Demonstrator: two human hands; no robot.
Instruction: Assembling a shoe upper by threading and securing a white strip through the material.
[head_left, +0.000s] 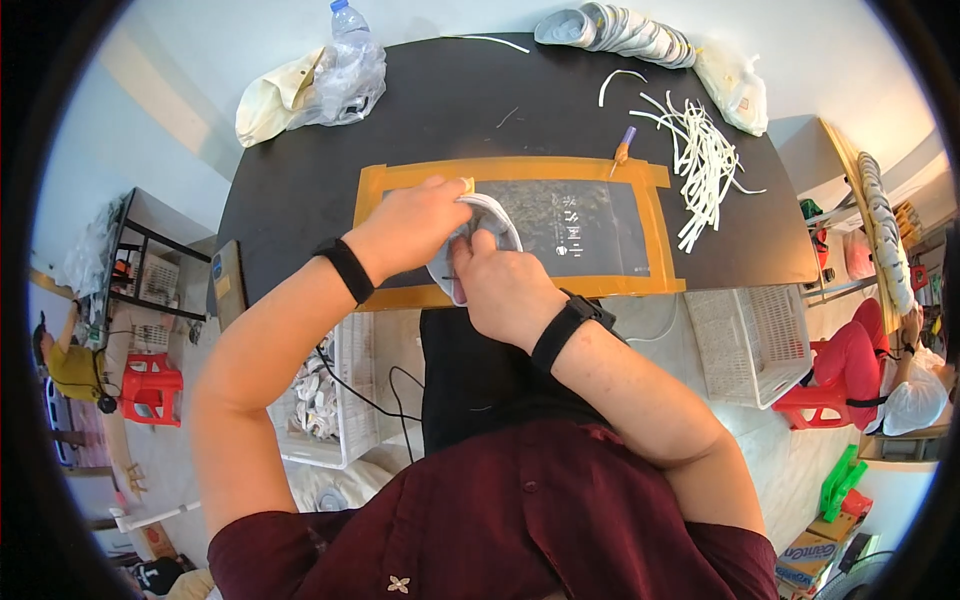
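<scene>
Both hands are on a rounded grey fabric piece (493, 214) with a white rim, held over the near part of a taped dark sheet on the table. My left hand (415, 225) is closed on its upper left edge, with a small yellowish bit at the fingertips. My right hand (508, 285) grips it from the near side, the fingers bent into the hollow. The fingers hide much of the piece, so its full shape cannot be made out.
On the black table (440, 100) lie a heap of white strips (705, 165), a purple-handled pointed tool (625, 146), stacked grey-white pieces (620, 32) and plastic bags (350, 85). Crates (750, 345) stand below. A person in red trousers (850, 355) sits at the right.
</scene>
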